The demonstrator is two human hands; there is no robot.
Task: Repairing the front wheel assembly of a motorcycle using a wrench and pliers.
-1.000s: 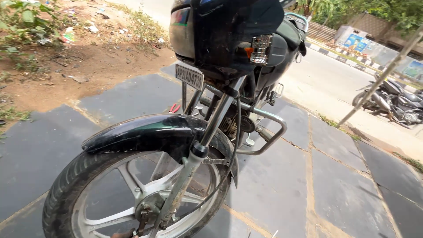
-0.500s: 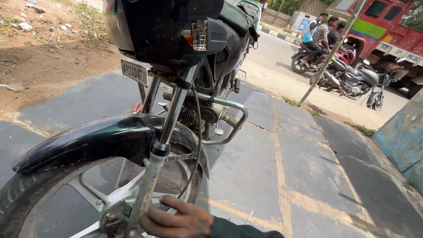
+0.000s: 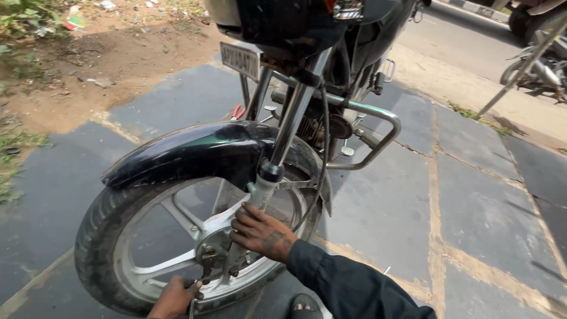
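A black motorcycle stands on grey paving, its front wheel (image 3: 118, 236) with silver alloy spokes close in front of me. My right hand (image 3: 260, 233), in a dark sleeve, wraps around the lower end of the silver fork leg (image 3: 260, 189), just above the axle. My left hand (image 3: 174, 298) sits at the bottom edge of the view, closed on a thin metal tool (image 3: 207, 266) that reaches up to the axle nut area. A dark mudguard (image 3: 201, 147) arches over the tyre.
Red-handled pliers (image 3: 238, 111) lie on the paving behind the wheel. A chrome crash guard (image 3: 381, 133) sticks out on the right. My sandalled foot (image 3: 304, 307) is below the wheel. Another motorcycle (image 3: 540, 68) and a slanted pole (image 3: 520, 65) stand far right; bare dirt lies left.
My view dropped closer to the wheel. My right hand came up from the bottom edge onto the fork leg, and my left hand with the tool came into view.
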